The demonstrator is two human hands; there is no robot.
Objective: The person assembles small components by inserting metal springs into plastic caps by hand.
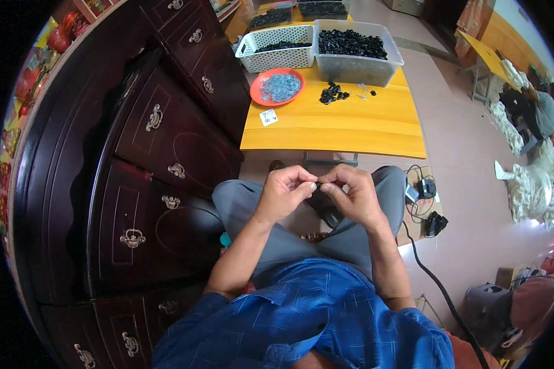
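Head view: hands [283, 194] [356, 194] pinching small dark piece [317, 186]; table [338, 135] beyond bears red plate [255, 91], clear bin [356, 73].

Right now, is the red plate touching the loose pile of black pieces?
Apart: the head view shows bare yellow tabletop between the red plate and the loose pile of black pieces.

L hand [282, 194] & R hand [356, 193] pinch sm. blk part [318, 185] btwn them, nr yellow tbl [345, 132].

Place: home workroom
Left: ornate dark-wood drawer cabinet [132, 184]
Far: yellow table [338, 128], plastic bin [362, 75] of black parts [352, 44]
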